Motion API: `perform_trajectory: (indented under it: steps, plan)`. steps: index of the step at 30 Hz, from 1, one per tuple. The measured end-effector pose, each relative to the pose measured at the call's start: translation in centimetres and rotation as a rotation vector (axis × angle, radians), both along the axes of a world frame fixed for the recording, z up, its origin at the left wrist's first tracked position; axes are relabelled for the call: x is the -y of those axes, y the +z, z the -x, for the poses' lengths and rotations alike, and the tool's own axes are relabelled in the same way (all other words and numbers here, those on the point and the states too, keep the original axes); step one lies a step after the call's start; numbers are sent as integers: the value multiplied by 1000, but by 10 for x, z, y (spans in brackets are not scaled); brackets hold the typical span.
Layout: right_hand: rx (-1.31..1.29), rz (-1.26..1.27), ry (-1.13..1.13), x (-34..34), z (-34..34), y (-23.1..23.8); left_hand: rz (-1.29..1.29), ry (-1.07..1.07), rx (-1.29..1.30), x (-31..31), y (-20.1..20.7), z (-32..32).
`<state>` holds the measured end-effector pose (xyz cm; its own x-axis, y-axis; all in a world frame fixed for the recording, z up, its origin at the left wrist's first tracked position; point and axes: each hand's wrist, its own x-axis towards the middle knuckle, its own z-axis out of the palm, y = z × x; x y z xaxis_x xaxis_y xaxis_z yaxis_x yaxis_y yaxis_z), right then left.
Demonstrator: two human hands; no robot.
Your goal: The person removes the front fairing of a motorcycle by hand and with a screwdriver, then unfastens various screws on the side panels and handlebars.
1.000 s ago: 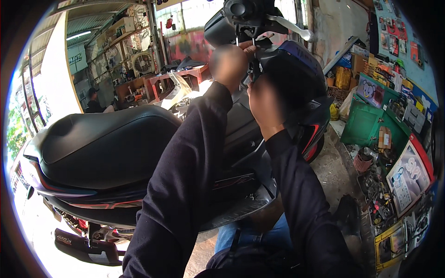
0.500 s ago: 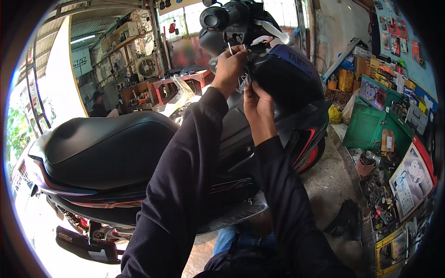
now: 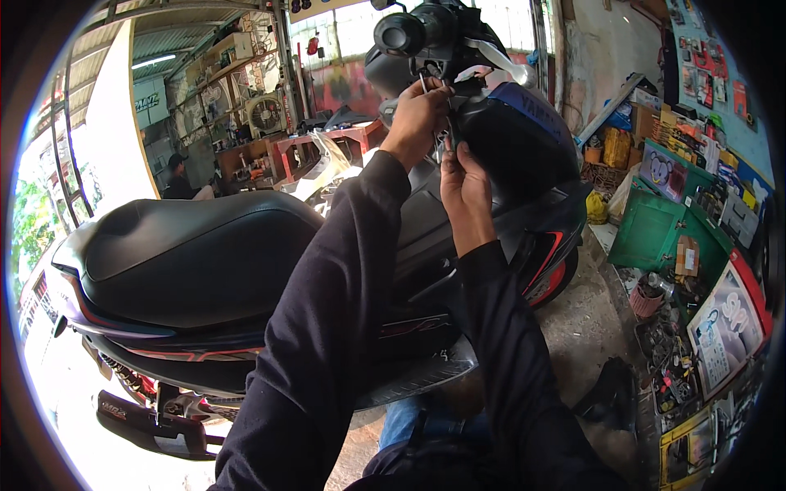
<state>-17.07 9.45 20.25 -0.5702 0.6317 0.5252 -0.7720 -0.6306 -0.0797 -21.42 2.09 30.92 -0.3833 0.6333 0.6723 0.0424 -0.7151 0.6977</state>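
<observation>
Black scooter with wide matte seat (image 3: 196,254): fills frame centre. Black front fairing (image 3: 512,139): at scooter's head end. Left hand (image 3: 416,119): closed on small metal tool (image 3: 423,82) below handlebar. Right hand (image 3: 463,182): fingers pinched against fairing edge, just under left hand.

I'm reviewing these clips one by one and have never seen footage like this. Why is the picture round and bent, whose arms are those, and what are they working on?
A wide fisheye camera worn on the person's head looks down, so straight edges bend. The two dark-sleeved arms rising from the bottom are the wearer's own. Both work at the front of a black scooter in a workshop. The left hand reaches up at the handlebar area, pinching something small and metallic that is too small to identify. The right hand sits just below it, fingers against the front panel. A green cabinet with cluttered parts stands on the right.
</observation>
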Motion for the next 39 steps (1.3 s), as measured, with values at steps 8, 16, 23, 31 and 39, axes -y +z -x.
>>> perform_trajectory:
  steps: [8,16,23,31,39]
  plan:
    - [15,49,-7,-4,0,0,37,49,-31,0,2,0]
    - [55,-12,-23,5,-6,2,34,44,-56,1,1,7]
    - [69,-86,9,-2,-9,1,20,77,-65,1,1,4]
    - [84,-157,50,8,-13,2,38,163,-81,5,5,6]
    - [90,-203,10,7,-20,5,-47,246,30,-4,-1,3]
